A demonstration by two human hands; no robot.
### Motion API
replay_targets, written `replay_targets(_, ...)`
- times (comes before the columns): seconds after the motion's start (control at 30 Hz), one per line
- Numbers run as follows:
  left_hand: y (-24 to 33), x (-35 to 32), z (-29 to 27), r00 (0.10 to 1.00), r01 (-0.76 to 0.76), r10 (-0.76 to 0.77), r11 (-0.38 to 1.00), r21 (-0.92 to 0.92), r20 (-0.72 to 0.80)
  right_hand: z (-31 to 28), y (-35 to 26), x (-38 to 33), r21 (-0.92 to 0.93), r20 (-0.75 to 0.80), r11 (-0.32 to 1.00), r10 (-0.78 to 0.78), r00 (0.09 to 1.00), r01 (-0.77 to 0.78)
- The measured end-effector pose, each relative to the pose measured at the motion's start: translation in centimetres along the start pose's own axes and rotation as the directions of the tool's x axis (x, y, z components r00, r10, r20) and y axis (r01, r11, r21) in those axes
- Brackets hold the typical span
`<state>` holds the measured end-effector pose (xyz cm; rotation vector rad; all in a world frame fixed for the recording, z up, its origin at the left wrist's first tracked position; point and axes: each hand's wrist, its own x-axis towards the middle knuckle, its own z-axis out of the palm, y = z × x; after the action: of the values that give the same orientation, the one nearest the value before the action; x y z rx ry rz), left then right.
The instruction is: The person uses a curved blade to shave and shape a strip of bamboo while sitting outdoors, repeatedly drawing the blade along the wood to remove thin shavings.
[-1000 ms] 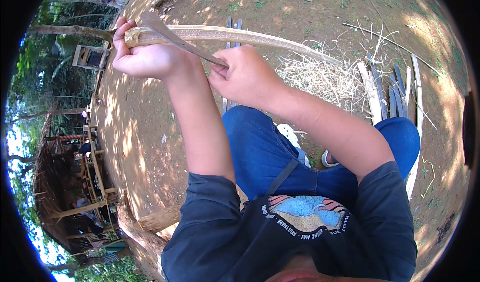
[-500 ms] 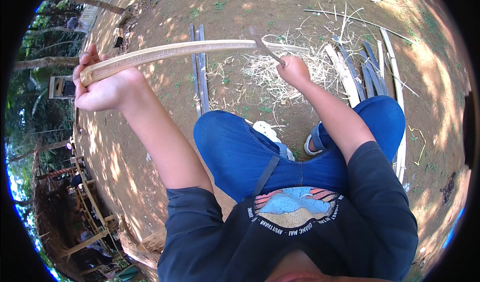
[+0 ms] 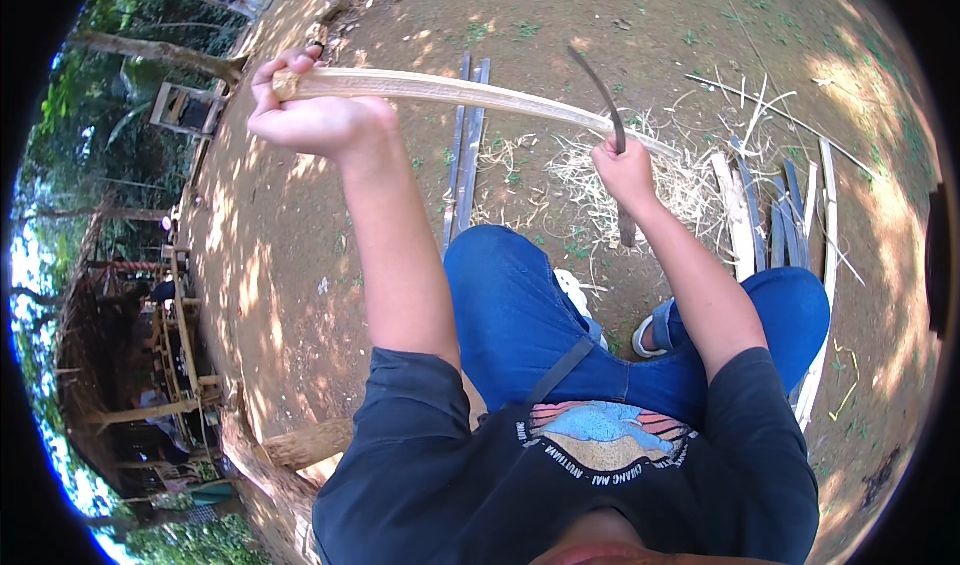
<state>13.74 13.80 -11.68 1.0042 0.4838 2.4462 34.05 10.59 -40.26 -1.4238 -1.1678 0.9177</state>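
My left hand is up in the upper left of the frame, fingers wrapped tight around the butt end of a pale bamboo strip, knuckles toward me. From that fist the strip's long axis runs rightward and slightly down across the upper middle of the frame, thinning to a point just past my right hand. My right hand sits right of centre, fingers clenched on the handle of a dark curved knife; the blade rises up and to the left from my fist and crosses the strip near its thin end, apparently touching its upper edge, though I can't tell exactly how the edge sits against it. So the right hand is the one at the working end, and the left is well apart from it, anchoring the thick end. Along the strip between my two hands there is nothing in the way, only bare dirt ground far below. Under the knife lies a heap of pale shavings. A pair of grey slats lies on the ground beneath the strip's middle, running toward my knee, and more split bamboo lengths lie at the right, near my other leg. Open room is widest to the left, over the dirt.
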Motion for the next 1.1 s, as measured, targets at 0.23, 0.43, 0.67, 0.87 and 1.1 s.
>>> replay_targets(0.23, -1.4, 1.5, -0.4, 0.999, 0.018, -0.019, 1.000, 0.023, 0.050, 1.1, 0.0, -0.5, -0.128, 0.133, 0.991, -0.009, 0.991, 0.026)
replay_targets(0.43, -0.8, 1.5, 0.2, 0.998, 0.064, -0.064, 0.998, 0.028, -0.004, -5.3, 13.0, 1.5, -0.505, -0.043, 0.798, 0.356, 0.934, -0.328)
replay_targets(0.67, -0.9, 0.7, 0.2, 0.998, 0.068, -0.068, 0.996, 0.053, 0.004, -8.9, 14.7, -0.9, -0.441, -0.234, 0.754, 0.427, 0.873, -0.487)
replay_targets(0.87, -0.7, 0.5, 1.0, 0.999, 0.011, -0.015, 0.997, 0.070, 0.045, 0.4, -2.1, -0.2, 0.141, 0.088, 0.986, 0.079, 0.993, -0.091)
replay_targets(1.1, -0.3, -0.4, 1.1, 0.998, 0.006, -0.012, 0.995, 0.101, 0.054, 3.8, -17.0, -5.3, 0.252, 0.255, 0.909, -0.393, 0.884, 0.331)
